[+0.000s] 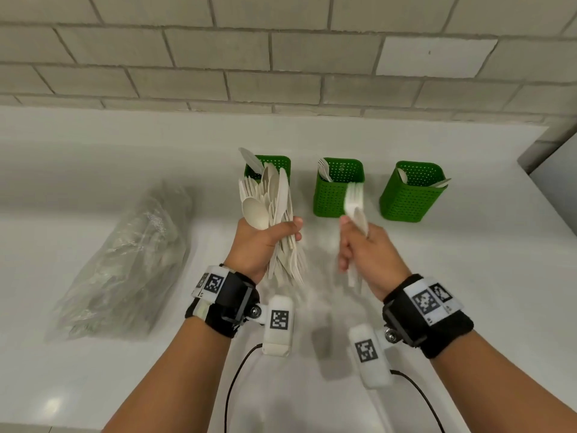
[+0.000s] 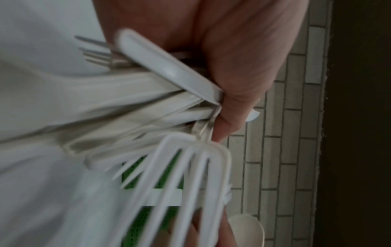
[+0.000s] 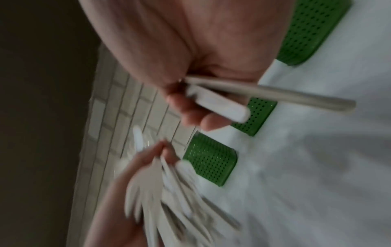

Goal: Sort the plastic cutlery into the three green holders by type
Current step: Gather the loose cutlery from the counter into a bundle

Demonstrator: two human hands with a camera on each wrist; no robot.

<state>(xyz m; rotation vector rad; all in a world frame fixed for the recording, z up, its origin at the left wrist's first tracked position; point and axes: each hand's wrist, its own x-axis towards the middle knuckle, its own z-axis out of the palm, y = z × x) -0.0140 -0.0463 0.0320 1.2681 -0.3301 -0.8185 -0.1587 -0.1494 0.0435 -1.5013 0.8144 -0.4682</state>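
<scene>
Clutching a fanned bundle of mixed white plastic cutlery (image 1: 274,220) in left hand (image 1: 262,242), right hand (image 1: 363,248) pinching blurred white plastic forks (image 1: 354,198) just before middle perforated green plastic holder (image 1: 338,195). Likely risks: loose bundle slipping onto white table (image 1: 468,276); forks clipping rim, tipping holder.

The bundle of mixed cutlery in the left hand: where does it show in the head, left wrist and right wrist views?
Head: the bundle of mixed cutlery stands centre-left, gripped by the left hand, in front of the leftmost green holder.
Left wrist: it fills the middle, fanning out from the fingers.
Right wrist: it is blurred at lower centre.
Shared landmark: the green holders, seen in all three.
</scene>
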